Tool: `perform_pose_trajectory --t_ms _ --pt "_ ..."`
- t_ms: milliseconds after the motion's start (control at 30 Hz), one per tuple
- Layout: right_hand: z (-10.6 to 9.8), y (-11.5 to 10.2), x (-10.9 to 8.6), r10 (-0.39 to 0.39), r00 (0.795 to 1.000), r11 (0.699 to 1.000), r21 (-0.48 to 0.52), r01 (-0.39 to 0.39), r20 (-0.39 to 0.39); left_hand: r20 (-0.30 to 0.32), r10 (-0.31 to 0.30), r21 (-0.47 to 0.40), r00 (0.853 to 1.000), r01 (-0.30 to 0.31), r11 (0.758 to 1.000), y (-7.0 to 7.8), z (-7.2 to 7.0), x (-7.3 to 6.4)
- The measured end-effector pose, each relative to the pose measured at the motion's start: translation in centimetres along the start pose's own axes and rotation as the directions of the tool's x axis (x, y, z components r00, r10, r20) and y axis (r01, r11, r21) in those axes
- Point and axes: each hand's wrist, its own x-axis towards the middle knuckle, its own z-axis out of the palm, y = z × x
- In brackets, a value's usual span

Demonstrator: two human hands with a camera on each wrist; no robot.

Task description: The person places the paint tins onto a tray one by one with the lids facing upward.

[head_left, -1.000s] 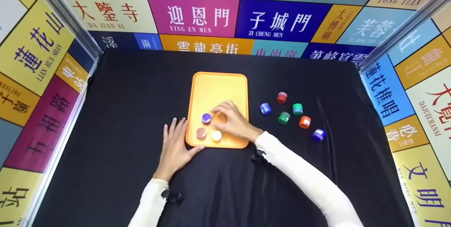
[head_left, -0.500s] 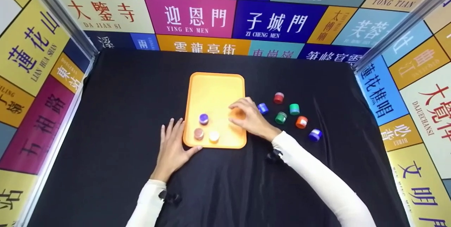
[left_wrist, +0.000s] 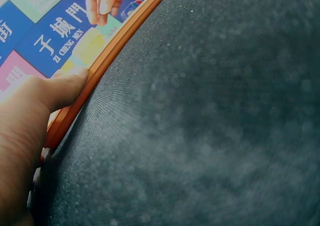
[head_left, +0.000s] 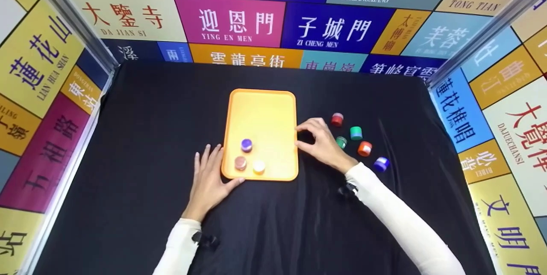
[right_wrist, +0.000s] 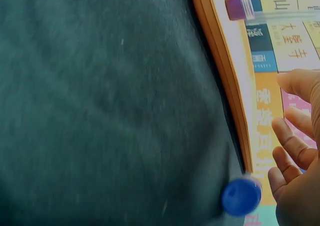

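Panels (head_left: 45, 138) of printed characters stood well to the left of the orange tray (head_left: 263, 115) and ran on behind it and along its right. Black cloth (head_left: 171, 108) spread beneath the tray. At the tray's left edge lay the person's left hand (head_left: 210, 187), its fingers straight and slightly spread along that side, its thumb resting on the near-left corner of the rim — no jar in its grasp. Inside the tray, toward that corner, sat a brown jar (head_left: 240, 163), a purple jar (head_left: 246, 145) a little farther back, and a white jar (head_left: 259, 167) close to the near rim. At the tray's right edge hovered the right hand (head_left: 323, 141), fingers loosely bent, thumb apart, nothing held; whether its fingertips touched the rim could not be told. Just outside the tray's right rim, near that hand, was a blue jar (right_wrist: 241, 197) — hidden from the head view. Farther right of the tray lay a red jar (head_left: 337, 119), a dark green jar (head_left: 341, 142), a bright green jar (head_left: 356, 133), an orange jar (head_left: 364, 148) and a dark blue jar (head_left: 381, 164).
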Motion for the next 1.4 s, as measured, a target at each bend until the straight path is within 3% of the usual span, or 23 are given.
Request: perform_pose_trajectory --t_ms 300,567,767,1233,1400 --pt "-2.4 1.1 -1.0 0.071 0.997 0.997 -0.031 -0.072 -0.027 -0.002 0.003 -0.001 1.0 -0.003 1.0 0.0 0.0 0.0" --pt "-3.7 2.5 -1.6 -0.022 0.993 0.998 -0.06 0.015 -0.118 -0.002 0.004 -0.001 1.0 -0.004 1.0 0.0 0.0 0.0" --pt "-4.5 3.0 -2.0 0.016 0.99 0.998 -0.057 -0.024 -0.139 -0.012 0.007 0.004 1.0 -0.007 1.0 0.0 0.0 0.1" --pt "-4.6 4.2 -2.9 0.145 0.983 0.982 -0.104 -0.157 -0.115 -0.007 0.006 0.005 1.0 -0.006 1.0 0.0 -0.1 0.0" --pt "-4.1 4.6 -2.8 0.115 0.987 0.982 -0.138 -0.13 -0.111 0.0 0.0 -0.001 1.0 0.0 1.0 0.1 -0.1 0.0"
